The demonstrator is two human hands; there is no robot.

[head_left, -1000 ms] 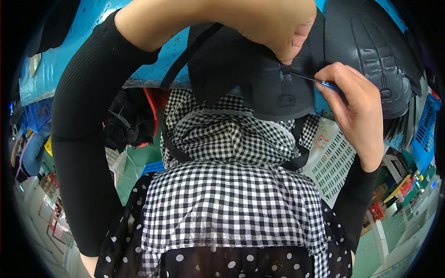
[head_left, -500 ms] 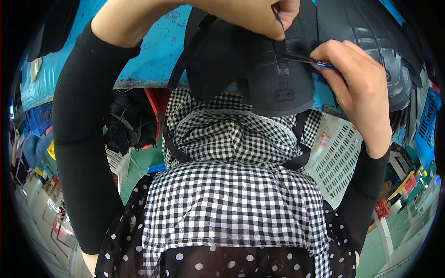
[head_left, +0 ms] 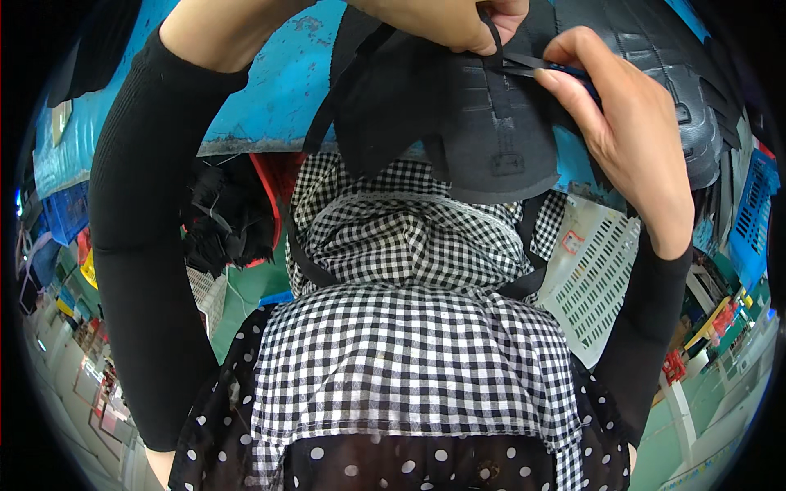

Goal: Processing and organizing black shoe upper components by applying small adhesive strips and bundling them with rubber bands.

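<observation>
My left hand (head_left: 454, 18) pinches the top edge of a black stitched upper piece (head_left: 491, 131) that hangs down from it, with a thin black strap running up between the fingers. My right hand (head_left: 626, 123) holds small snips with a blue handle (head_left: 532, 65), and their dark blades lie against the piece just below my left fingers. Both forearms wear black sleeves. A black-and-white checked apron (head_left: 409, 352) fills the lower middle of the view.
A blue work surface (head_left: 270, 90) lies behind the hands. More black moulded pieces (head_left: 663, 57) are stacked at the upper right. A white perforated basket (head_left: 598, 278) and a blue crate (head_left: 757, 204) stand on the right, and a heap of black scraps (head_left: 225, 217) on the left.
Both hands and the black piece have risen toward the top of the view. The snips have come closer to my left fingers at the piece's top edge.
</observation>
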